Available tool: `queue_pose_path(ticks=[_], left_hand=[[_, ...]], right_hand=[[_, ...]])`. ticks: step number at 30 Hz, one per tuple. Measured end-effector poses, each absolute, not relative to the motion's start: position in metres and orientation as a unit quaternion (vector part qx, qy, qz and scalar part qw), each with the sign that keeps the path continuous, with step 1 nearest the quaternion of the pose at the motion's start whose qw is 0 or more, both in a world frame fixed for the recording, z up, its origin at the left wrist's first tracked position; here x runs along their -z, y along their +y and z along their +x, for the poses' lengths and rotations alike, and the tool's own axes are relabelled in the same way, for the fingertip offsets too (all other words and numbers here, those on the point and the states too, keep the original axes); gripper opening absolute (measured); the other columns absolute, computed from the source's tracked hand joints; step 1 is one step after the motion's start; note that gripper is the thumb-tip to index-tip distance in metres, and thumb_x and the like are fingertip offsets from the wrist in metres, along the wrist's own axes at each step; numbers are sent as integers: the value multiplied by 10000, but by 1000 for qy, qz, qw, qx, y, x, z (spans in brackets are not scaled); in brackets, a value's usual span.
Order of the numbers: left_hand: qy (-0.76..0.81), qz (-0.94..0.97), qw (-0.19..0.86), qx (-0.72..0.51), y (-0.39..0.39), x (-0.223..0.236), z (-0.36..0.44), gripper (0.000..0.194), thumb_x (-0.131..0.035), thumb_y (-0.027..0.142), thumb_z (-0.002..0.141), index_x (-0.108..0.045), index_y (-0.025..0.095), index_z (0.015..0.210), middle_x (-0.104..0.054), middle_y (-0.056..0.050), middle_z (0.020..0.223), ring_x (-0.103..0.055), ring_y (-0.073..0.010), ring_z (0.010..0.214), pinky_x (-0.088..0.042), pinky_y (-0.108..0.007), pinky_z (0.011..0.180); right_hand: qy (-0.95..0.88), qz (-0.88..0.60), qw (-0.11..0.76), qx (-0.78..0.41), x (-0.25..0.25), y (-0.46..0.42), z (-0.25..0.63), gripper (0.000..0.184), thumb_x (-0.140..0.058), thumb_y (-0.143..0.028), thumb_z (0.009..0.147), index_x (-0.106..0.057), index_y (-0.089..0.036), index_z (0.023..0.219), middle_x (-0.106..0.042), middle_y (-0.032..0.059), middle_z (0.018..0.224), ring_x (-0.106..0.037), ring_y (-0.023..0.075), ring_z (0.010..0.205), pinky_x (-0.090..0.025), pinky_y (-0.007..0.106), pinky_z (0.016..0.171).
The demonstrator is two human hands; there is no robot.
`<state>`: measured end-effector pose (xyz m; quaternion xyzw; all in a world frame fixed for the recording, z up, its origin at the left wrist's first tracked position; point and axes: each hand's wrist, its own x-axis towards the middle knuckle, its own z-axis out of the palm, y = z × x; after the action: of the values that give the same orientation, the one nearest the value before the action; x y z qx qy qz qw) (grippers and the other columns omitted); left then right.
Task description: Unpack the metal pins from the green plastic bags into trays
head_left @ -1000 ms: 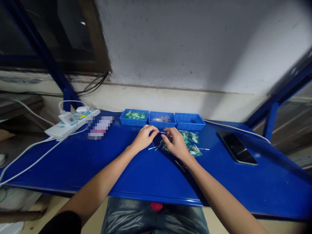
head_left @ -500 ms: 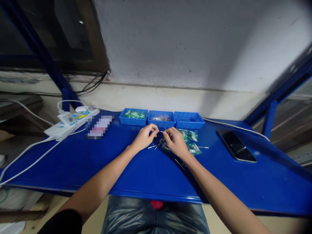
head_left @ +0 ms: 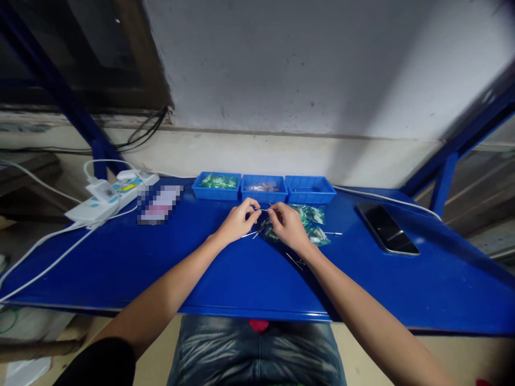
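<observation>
My left hand is closed in a pinch on one end of a thin silver metal rod. Its other end meets the fingertips of my right hand, which are pinched too. The rod lies roughly level between the hands, above the blue table. Beneath and beside my right hand are green-and-clear packets holding small pale pieces. Several loose thin metal rods lie under the hands, partly covered by them. Nearer my body, more thin rods rest on the table.
Three blue bins line the wall: one with green packets, one with clear bags, and a right-hand bin. A black phone lies right. A white power strip with cables and a blurred-out item are left.
The rod between my fingertips shows longer now, and my left fingers have shifted on it. My view has tilted a little, so the whole scene sits slightly higher.
</observation>
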<state>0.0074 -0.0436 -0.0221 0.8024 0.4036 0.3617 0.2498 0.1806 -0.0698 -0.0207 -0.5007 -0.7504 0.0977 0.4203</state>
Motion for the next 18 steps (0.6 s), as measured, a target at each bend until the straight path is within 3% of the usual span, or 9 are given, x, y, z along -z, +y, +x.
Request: queue_pose_path(ticks=[7,11,16,18], left_hand=[[407,802,236,-368,-41,22,7,201,-376,325,915,-497,194,821,-584,37,616,-536,-103,564,-381,-217,587],[405,808,231,-360,-42,20,7,281,-359,334,920,-500,188,726,-586,27,613,-543,-107,576,-397,-224,614],[401,794,224,-397,-45,18,8,211,-373,329,920,-514,197,836,-564,44,588,-547,-105,563,-399,-220,596],[402,796,210,-400,-45,17,8,222,-358,314,925,-497,199,796,-546,46,575,-544,-103,559,-402,-221,610]], right_hand=[[-756,-481,427,-127,19,-72,180,117,-487,-301,867,-524,-200,910,-533,-16,638,-520,141,592,-380,247,587],[-768,-472,419,-113,19,-72,179,119,-446,-270,885,-525,-202,830,-560,9,707,-519,143,636,-381,248,607],[-763,-492,412,-78,15,-72,180,249,-399,-301,913,-493,-203,704,-515,7,653,-497,148,620,-364,262,598],[-771,-487,404,-71,12,-74,179,262,-384,-298,920,-494,-205,700,-519,13,665,-507,155,647,-375,268,623]])
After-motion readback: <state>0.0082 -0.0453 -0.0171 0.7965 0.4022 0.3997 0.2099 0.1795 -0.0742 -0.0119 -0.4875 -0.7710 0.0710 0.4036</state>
